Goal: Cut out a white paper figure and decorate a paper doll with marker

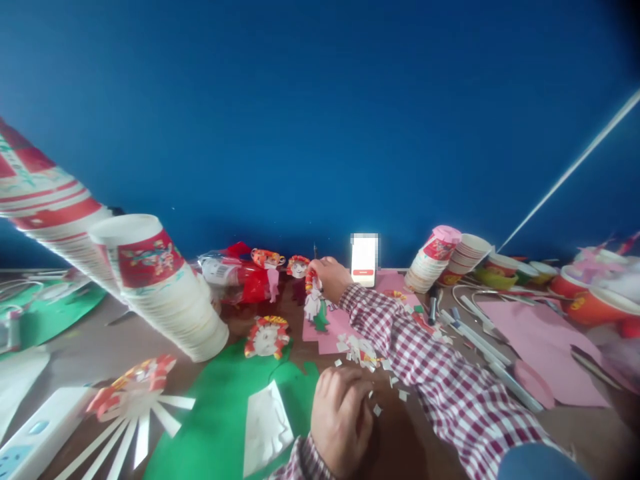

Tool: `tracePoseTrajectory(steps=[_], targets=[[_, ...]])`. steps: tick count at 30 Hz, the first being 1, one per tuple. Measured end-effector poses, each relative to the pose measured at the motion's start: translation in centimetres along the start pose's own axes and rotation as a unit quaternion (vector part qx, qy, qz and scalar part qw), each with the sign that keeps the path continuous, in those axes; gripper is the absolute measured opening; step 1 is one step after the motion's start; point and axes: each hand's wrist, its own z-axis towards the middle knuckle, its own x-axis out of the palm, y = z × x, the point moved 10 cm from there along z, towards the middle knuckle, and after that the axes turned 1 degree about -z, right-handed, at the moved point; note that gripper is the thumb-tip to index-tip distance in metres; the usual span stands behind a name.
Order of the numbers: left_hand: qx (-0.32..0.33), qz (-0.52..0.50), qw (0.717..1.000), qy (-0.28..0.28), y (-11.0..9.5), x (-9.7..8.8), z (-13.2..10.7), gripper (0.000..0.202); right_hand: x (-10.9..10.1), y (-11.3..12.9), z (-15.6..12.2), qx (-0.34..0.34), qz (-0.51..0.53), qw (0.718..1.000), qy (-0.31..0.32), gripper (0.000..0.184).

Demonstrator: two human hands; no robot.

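My right hand (pixel 329 277) reaches to the back of the table, near the blue wall. Its fingers are closed on a paper-cup figure (pixel 313 305) with a red-orange top and a pale lower part. A green paper cutout (pixel 320 319) is just below it, over pink paper (pixel 333 339). My left hand (pixel 343 415) rests on the table in front, fingers curled in; whatever is inside them, if anything, is hidden. Beside it lie green paper (pixel 215 400), a folded white piece (pixel 267 427) and small white scraps (pixel 363 350). A similar paper-cup face (pixel 267 337) lies on the green paper.
Tall stacks of paper cups (pixel 165 287) lean at the left. A cut cup with white strips (pixel 133 400) lies near a power strip (pixel 43 433). A lit phone (pixel 365 259) stands at the back. More cups (pixel 434 259) and pink sheets (pixel 543 353) are at the right.
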Motion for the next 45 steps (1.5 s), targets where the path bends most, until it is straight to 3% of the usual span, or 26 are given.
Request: tracePoseTrajectory(steps=[18,34,45], targets=[[-0.017,-0.009,1.000,0.011,0.5,0.5,-0.3,0.024,-0.7,0.7,0.7,-0.019,-0.053,0.998,0.007,0.037],[-0.024,0.011,0.999,0.035,0.8,1.0,-0.4,0.024,-1.7,2.0,1.9,-0.058,-0.111,0.992,-0.008,0.023],[-0.009,0.045,0.999,0.012,0.3,0.5,-0.2,0.017,-1.8,2.6,2.3,-0.073,-0.127,0.989,-0.011,0.019]])
